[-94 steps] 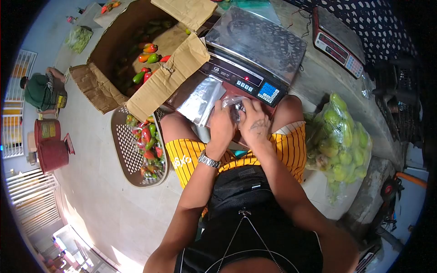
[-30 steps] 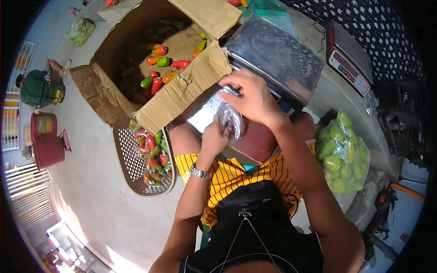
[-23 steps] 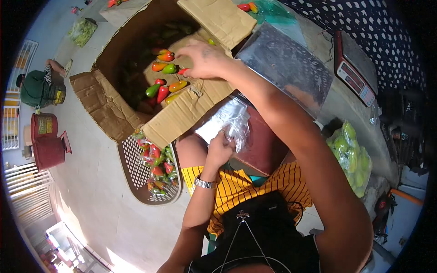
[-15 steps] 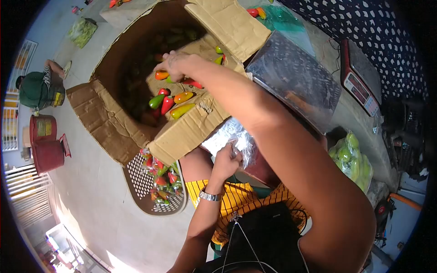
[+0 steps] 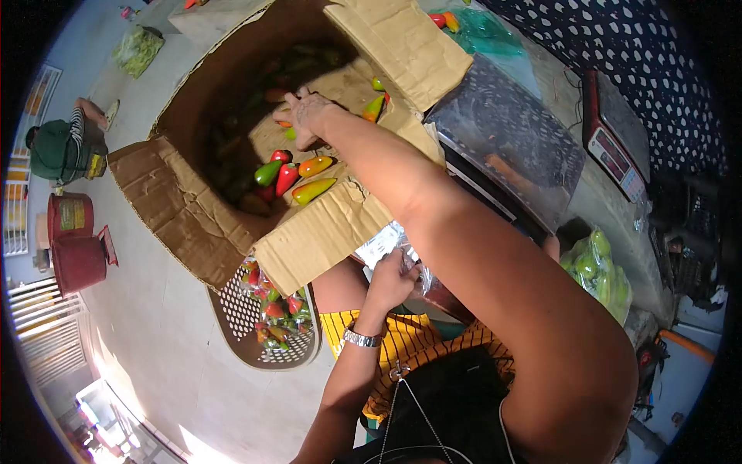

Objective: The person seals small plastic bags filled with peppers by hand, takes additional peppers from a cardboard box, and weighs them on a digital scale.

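Observation:
My right hand (image 5: 307, 117) reaches into the cardboard box (image 5: 309, 243), fingers spread over an orange pepper and a green one that it partly covers. Nearer the box's front flap lie a red pepper (image 5: 287, 179), a green pepper (image 5: 267, 173) and a yellow-orange pepper (image 5: 314, 190). My left hand (image 5: 393, 277), with a watch on the wrist, is closed on a clear plastic bag (image 5: 421, 281) below that flap. Shiny plastic (image 5: 382, 243) lies beside its fingers. Part of the bag is hidden behind my right arm.
A perforated basket (image 5: 233, 317) holds bagged peppers left of my legs. Right of the box stands a scale (image 5: 510, 131), with a second scale (image 5: 614, 155) beyond it. A bag of green vegetables (image 5: 599, 271) is at the right. A person (image 5: 58, 151) sits at the far left.
My right hand has left the plastic near my lap and moved up and left into the box. My left hand keeps hold of the bag. The box and basket appear further right in view.

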The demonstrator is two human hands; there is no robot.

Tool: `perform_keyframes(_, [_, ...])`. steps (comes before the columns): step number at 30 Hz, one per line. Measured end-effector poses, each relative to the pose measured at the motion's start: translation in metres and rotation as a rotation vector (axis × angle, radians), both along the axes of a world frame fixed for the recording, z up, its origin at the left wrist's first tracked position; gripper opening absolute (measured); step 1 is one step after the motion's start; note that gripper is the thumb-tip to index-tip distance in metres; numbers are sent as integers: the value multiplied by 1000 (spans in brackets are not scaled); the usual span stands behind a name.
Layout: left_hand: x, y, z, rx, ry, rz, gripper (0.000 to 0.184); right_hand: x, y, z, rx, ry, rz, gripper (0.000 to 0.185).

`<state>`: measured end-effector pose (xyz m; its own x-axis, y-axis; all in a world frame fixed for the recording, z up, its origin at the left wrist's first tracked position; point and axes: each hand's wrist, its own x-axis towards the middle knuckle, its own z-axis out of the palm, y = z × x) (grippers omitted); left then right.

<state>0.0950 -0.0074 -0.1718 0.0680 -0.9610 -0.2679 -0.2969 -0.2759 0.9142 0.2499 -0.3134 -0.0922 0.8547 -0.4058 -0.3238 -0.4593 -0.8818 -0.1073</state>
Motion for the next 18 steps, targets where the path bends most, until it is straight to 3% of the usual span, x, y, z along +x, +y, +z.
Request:
perform_keyframes(6, [2,-6,7,100,-62,-65,37,-7,6,-5,97,91,0,107])
perform_keyframes(7, [0,-5,10,90,-38,1,44,-17,11,2,86,29,-23,100])
perform_keyframes(8, [-2,-7,11,77,-31,26,45,-25,13,11,77,-50,-63,96])
perform_keyframes(10, [-2,-4,18,57,-17,75,48,-50,32,79,60,-208,-142,87])
perform_keyframes(12, [-3,-6,20,36,-38,58,48,-102,54,136,12,-602,-197,76])
perform_keyframes(14, [-4,-2,14,-28,-70,39,48,-169,54,167,-2,-985,-152,77])
perform_keyframes(15, [-4,-2,12,-25,-54,35,48,-206,54,180,-249,-1104,-190,75])
perform_keyframes(17, [-4,-3,18,13,-47,37,48,-286,38,186,-401,-968,-453,72])
perform_keyframes(18, [-4,-4,21,30,-44,39,48,-324,21,161,-509,-883,-538,73])
